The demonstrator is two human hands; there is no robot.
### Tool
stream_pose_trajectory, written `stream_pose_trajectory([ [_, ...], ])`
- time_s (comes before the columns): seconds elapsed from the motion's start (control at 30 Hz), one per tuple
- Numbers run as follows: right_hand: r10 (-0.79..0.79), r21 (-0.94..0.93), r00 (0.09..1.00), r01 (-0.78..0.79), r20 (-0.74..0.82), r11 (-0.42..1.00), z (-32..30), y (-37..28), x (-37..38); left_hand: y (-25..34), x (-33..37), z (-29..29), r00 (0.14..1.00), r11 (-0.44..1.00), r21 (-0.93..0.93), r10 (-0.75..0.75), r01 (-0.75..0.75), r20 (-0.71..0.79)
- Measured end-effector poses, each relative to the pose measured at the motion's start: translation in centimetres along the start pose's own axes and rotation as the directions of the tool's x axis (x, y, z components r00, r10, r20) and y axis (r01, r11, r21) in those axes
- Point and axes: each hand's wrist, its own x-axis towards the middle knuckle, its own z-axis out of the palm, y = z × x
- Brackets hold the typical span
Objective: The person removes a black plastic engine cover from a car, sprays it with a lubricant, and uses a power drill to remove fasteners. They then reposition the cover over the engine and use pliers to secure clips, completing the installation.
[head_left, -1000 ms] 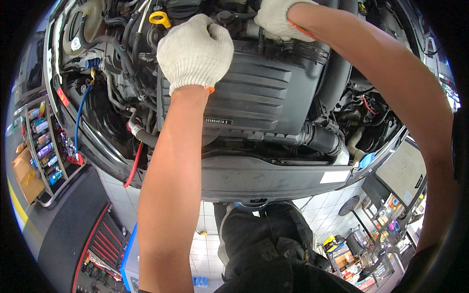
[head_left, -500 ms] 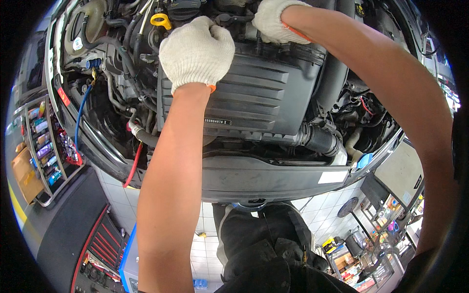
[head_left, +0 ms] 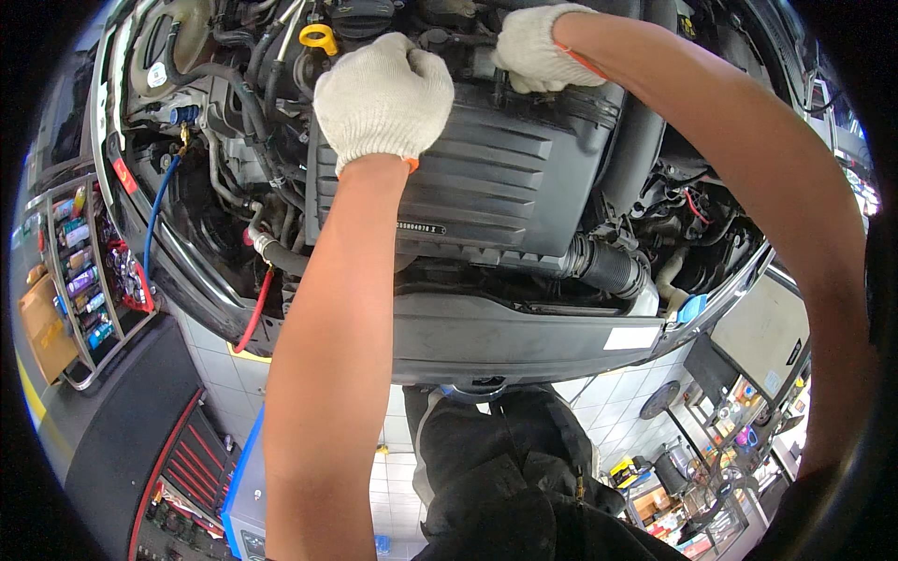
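Note:
Both of my hands wear white knitted gloves with orange at the cuffs. My left hand [head_left: 383, 101] is closed in a fist over the far left part of a black ribbed engine cover [head_left: 496, 178]. Its fingertips are turned away, so what they grip is hidden. Farther right, my right hand [head_left: 545, 51] is bent down at the cover's far edge, fingers curled in beside a dark hose or fitting. The thing in its grasp cannot be made out. A yellow dipstick ring [head_left: 319, 38] and a black oil filler cap [head_left: 361, 17] sit just beyond my left hand.
A ribbed air duct [head_left: 608, 267] leaves the cover at the near right. Blue [head_left: 159, 215] and red [head_left: 253, 313] service hoses hang over the left front. The car's front panel [head_left: 505, 337] lies before my body. A bottle rack [head_left: 89, 280] stands left, a fan [head_left: 660, 400] right.
The whole view has shifted slightly. Both gloved hands stay closed at nearly the same places on the engine, the right one appearing a little nearer.

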Motion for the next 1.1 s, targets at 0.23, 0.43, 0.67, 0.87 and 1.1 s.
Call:
stream_pose_trajectory([
  [0.23,0.319,0.040,0.940,-0.316,-0.121,0.948,-0.5,-1.7,-1.4,-0.5,-0.2,0.5,0.996,0.998,-0.009,0.057,-0.058,-0.070],
  [0.43,0.147,-0.372,0.953,-0.242,-0.266,0.896,1.5,-1.3,3.4,-0.3,0.0,0.3,0.999,0.999,0.020,0.045,-0.044,-0.025],
  [0.67,0.129,-0.185,0.930,-0.202,-0.345,0.962,4.7,0.5,5.2,0.0,0.2,0.1,1.000,0.999,0.039,0.022,-0.022,-0.001],
  [0.87,0.084,-0.066,0.894,-0.126,-0.439,0.990,4.0,0.0,3.4,0.3,0.2,-0.2,0.999,0.999,0.034,-0.021,0.019,0.042],
  [1.1,-0.068,-0.414,0.926,-0.099,-0.371,0.905,4.6,0.8,5.4,0.2,0.1,-0.3,0.997,0.999,0.027,-0.044,0.043,0.058],
])
